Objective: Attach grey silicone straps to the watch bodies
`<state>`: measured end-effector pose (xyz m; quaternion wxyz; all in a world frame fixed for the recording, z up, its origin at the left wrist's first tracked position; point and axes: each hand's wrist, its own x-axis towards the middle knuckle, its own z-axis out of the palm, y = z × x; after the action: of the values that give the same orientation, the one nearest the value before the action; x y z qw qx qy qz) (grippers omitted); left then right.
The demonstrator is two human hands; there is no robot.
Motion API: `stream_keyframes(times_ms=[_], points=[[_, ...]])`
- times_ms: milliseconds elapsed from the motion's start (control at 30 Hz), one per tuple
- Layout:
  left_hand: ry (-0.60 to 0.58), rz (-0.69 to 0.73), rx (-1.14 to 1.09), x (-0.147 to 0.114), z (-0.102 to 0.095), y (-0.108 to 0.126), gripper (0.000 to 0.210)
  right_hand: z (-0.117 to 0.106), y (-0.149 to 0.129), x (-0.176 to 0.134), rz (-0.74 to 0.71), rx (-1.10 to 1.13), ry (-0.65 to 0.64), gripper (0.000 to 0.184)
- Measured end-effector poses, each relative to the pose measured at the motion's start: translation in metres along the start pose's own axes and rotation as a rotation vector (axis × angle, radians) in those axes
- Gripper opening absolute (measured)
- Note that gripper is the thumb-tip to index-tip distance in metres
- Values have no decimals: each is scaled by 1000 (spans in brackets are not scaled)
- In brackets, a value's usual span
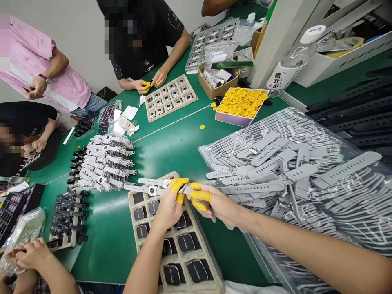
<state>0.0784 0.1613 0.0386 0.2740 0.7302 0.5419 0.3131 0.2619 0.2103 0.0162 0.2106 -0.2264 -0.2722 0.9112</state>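
My left hand [169,206], yellow covers on its fingertips, pinches a small silver-edged watch case [183,188], mostly hidden by the fingers. Against it, my right hand [216,201], with the same yellow covers, grips a light grey watch strap [196,193]. Whether strap and case are joined cannot be made out. Below both hands lies a beige tray [199,228] with square watch cases [186,242] in its compartments. At its far end rest watches with grey straps [152,190]. Right of my right hand, loose grey straps [269,163] lie heaped on plastic bags.
A box of yellow finger covers [241,104] stands beyond the straps, near a water bottle [290,61]. Strapped watches [105,163] sit in rows at left, with black-strapped ones [69,216] nearer. Across the green table [171,151], a co-worker handles pieces by another tray [171,98].
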Motion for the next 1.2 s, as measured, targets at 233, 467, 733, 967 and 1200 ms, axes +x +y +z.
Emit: stream_keyframes(times_ms=[233,467,733,967,1200], points=[[-80,-68,34,-2,-4,7,43,0,-3,-1,22,52,57,39],[-144,-8,249,3,-4,9,40,-3,-4,-1,42,-34,106,39],[41,-151,-120,-3,-5,2,36,0,-14,-6,-51,-185,18,43],[495,-320,-676,8,-14,-1,34,-1,-13,-8,126,-313,-107,47],[641,-425,-650,5,-27,-10,33,-6,-16,-7,-6,-495,14,40]])
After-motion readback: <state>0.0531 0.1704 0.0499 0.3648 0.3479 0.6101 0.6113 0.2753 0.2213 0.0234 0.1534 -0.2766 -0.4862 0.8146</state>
